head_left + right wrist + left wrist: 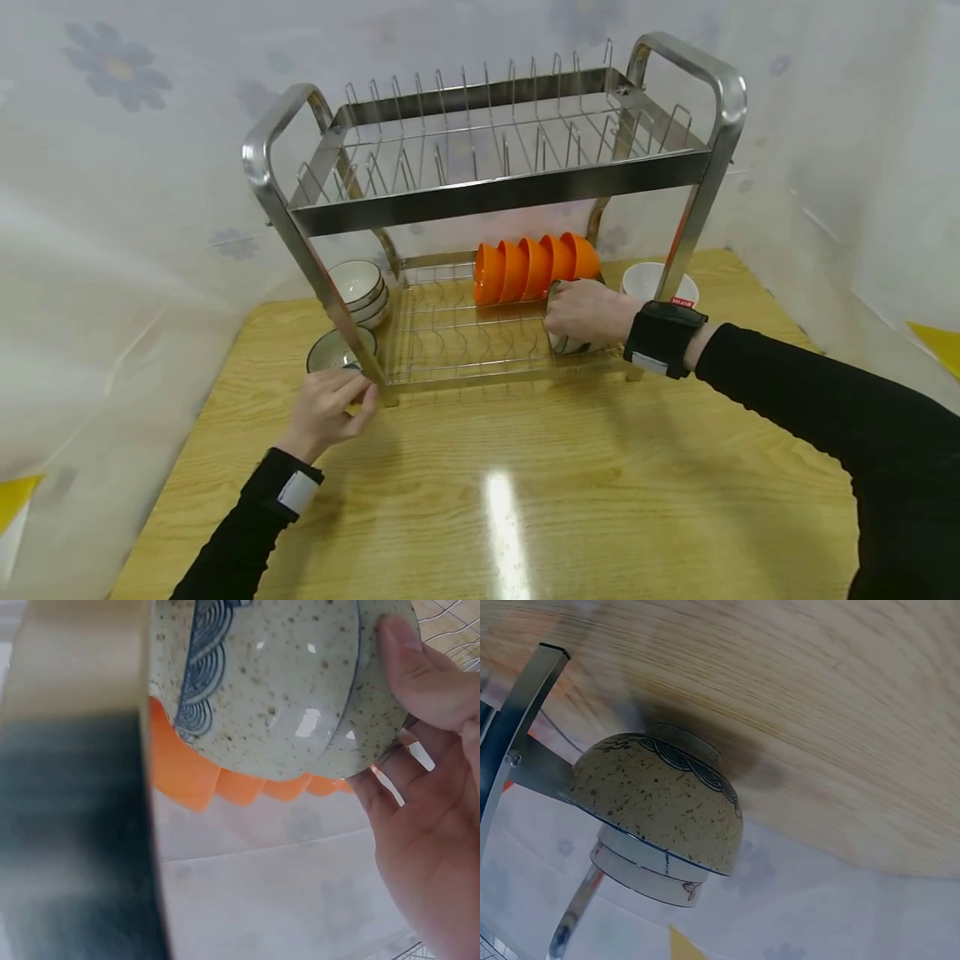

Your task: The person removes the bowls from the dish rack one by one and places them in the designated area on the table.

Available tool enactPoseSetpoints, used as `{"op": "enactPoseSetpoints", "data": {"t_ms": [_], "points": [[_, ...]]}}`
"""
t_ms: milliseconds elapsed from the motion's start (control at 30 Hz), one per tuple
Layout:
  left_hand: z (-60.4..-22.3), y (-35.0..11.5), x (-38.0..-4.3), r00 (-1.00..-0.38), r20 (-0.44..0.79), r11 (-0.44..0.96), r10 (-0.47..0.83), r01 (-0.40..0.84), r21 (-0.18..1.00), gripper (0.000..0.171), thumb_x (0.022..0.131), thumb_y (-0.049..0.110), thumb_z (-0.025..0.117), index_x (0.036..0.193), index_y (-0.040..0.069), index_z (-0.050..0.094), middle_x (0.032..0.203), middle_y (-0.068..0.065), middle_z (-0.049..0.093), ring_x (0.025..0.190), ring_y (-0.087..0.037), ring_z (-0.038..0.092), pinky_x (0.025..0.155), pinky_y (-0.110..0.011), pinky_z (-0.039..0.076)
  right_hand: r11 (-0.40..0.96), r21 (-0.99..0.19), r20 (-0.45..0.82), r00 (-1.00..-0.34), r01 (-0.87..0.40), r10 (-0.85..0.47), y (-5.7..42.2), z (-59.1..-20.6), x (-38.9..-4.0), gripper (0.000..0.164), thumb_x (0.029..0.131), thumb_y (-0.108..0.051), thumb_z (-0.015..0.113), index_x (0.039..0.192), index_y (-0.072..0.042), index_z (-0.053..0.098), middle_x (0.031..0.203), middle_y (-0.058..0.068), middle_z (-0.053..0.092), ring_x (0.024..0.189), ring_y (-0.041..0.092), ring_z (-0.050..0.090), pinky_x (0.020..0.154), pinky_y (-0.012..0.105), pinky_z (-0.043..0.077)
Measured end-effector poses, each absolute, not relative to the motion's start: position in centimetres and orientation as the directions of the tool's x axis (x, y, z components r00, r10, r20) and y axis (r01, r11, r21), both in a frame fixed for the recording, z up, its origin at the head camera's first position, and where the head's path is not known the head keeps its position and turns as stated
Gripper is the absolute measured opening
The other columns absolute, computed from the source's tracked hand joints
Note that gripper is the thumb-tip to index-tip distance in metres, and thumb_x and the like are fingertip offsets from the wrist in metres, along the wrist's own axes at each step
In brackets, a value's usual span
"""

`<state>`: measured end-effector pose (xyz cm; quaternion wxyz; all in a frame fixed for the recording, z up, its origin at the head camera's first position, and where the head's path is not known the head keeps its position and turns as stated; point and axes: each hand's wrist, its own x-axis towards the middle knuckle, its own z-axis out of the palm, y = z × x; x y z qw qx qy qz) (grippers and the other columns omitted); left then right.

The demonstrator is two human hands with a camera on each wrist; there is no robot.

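My right hand [588, 310] grips a speckled bowl [564, 343] on its side at the right front of the rack's lower tier. In the right wrist view that bowl shows a blue wave pattern, with thumb and fingers at its foot. Several orange bowls [536, 268] stand tilted in a row behind it. My left hand [326, 410] hovers by the rack's left front leg, fingers loosely curled, holding nothing. Just beyond it, another speckled bowl [660, 799] stands upright on the table; the left wrist view does not show the hand.
The two-tier metal dish rack [502, 193] has wire dividers on top. A stack of pale bowls [358, 287] stands outside its left side. A white bowl [645, 279] with a red label is by the right leg. Patterned sheeting [150, 208] surrounds the wooden table [450, 467].
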<state>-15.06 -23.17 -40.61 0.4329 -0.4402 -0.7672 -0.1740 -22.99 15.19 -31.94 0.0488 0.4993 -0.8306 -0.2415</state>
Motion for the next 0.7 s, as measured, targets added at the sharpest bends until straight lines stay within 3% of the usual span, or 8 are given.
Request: {"op": "enactPoseSetpoints", "data": {"t_ms": [133, 467, 567, 700], "points": [[-40.8, -22.5, -14.7, -0.253, 0.804, 0.514, 0.538, 0.855, -0.075, 0.037, 0.101, 0.020, 0.046, 0.066, 0.014, 0.056, 0.053, 0.007, 0.052, 0.043, -0.003, 0.046, 0.041, -0.017, 0.035, 0.358, 0.457, -0.200, -0.486, -0.814, -0.851, 15.3, -31.7, -22.8, 0.011, 0.087, -0.005, 0.076, 0.078, -0.011, 0.073, 0.076, 0.002, 0.074, 0.073, 0.019, 0.065, 0.086, 0.032, 0.057], [-41.4, -21.7, -14.4, -0.266, 0.793, 0.506, 0.548, 0.861, -0.061, 0.040, 0.102, 0.022, 0.044, 0.065, 0.014, 0.056, 0.052, 0.008, 0.051, 0.044, -0.001, 0.045, 0.040, -0.015, 0.035, 0.312, 0.499, -0.168, -0.444, -0.809, -0.880, 14.5, -31.5, -22.4, 0.019, 0.090, -0.003, 0.072, 0.073, -0.012, 0.072, 0.069, 0.001, 0.072, 0.070, 0.018, 0.066, 0.079, 0.029, 0.055], [-41.5, -21.6, -14.3, -0.283, 0.774, 0.504, 0.566, 0.862, -0.053, 0.039, 0.102, 0.022, 0.044, 0.066, 0.015, 0.056, 0.052, 0.008, 0.051, 0.045, -0.002, 0.046, 0.040, -0.016, 0.037, 0.342, 0.462, -0.222, -0.480, -0.819, -0.849, 13.6, -31.2, -22.3, 0.019, 0.091, -0.002, 0.069, 0.074, -0.011, 0.072, 0.063, 0.000, 0.064, 0.064, 0.019, 0.059, 0.068, 0.027, 0.051], [-41.5, -21.4, -14.3, -0.296, 0.757, 0.505, 0.583, 0.862, -0.051, 0.039, 0.102, 0.021, 0.044, 0.065, 0.014, 0.056, 0.052, 0.007, 0.052, 0.045, -0.002, 0.047, 0.041, -0.017, 0.038, 0.431, 0.381, -0.335, -0.557, -0.818, -0.760, 12.6, -30.7, -22.4, 0.017, 0.092, -0.002, 0.066, 0.077, -0.009, 0.071, 0.056, -0.002, 0.043, 0.056, 0.018, 0.043, 0.056, 0.024, 0.039]]}}
